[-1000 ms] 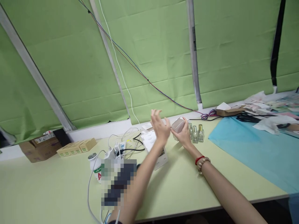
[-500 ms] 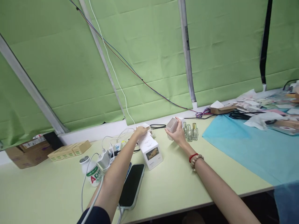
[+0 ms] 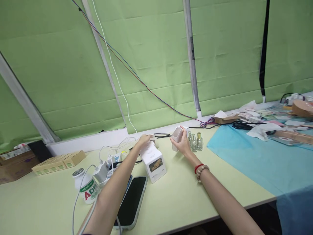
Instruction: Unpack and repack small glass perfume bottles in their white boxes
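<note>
In my right hand (image 3: pixel 184 143) is a small white carton (image 3: pixel 177 133), tilted, its pale greyish end facing up. My fingers wrap around its side. Just right of that hand stand several small clear glass bottles (image 3: pixel 194 143), at least one with a gold cap. My left hand (image 3: pixel 144 140) reaches to the far end of a row of white cartons (image 3: pixel 149 152), its fingers closed on the last carton (image 3: pixel 152 138) there and partly hidden. The nearest carton of the row shows a dark picture panel (image 3: pixel 156 165) on its front.
A phone (image 3: pixel 132 202) lies under my left forearm. Left of it are a white bottle (image 3: pixel 86 186), chargers (image 3: pixel 102 171) with cables, small tan boxes (image 3: pixel 60 161) and a brown cardboard box (image 3: pixel 18 164). Blue sheeting (image 3: pixel 244 160) and clutter cover the right side.
The view has shifted slightly, so the table's contents sit further left. Both hands keep nearly the same places, and the white carton stays in my right hand.
</note>
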`<state>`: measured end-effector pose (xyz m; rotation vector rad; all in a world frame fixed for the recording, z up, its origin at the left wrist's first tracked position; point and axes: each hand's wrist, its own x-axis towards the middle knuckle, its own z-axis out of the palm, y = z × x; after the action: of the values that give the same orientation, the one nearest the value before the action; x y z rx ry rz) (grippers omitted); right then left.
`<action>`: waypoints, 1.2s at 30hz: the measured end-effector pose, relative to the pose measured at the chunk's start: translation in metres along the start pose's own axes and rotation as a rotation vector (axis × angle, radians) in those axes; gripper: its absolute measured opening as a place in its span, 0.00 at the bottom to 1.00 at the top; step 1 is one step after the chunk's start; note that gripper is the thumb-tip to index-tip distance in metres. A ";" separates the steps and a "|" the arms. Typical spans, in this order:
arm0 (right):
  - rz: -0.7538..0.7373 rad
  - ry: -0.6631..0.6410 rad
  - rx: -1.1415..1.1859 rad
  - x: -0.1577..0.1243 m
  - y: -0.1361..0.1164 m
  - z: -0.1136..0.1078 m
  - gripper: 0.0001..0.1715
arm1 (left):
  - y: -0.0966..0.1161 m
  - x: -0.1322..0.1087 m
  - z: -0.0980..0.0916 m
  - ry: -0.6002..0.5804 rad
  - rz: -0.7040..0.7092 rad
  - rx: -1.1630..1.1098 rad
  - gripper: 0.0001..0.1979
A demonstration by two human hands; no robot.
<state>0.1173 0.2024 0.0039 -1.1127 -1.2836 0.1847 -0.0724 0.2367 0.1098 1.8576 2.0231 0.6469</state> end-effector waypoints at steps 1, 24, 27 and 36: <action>-0.003 -0.002 -0.006 0.000 0.001 0.000 0.51 | 0.009 -0.005 0.000 0.038 0.060 -0.013 0.17; 0.102 0.415 0.333 0.007 0.005 -0.010 0.44 | 0.023 -0.124 0.130 0.869 0.988 -0.188 0.38; 0.050 0.369 0.269 0.007 0.007 -0.010 0.45 | 0.018 -0.123 0.127 0.799 0.893 -0.282 0.37; 0.114 0.154 0.160 -0.003 0.027 -0.003 0.47 | 0.008 -0.117 0.135 0.341 0.540 -0.479 0.24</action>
<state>0.1308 0.2117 -0.0175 -1.0428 -1.0509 0.2768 0.0165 0.1366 -0.0083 2.0736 1.3294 1.5280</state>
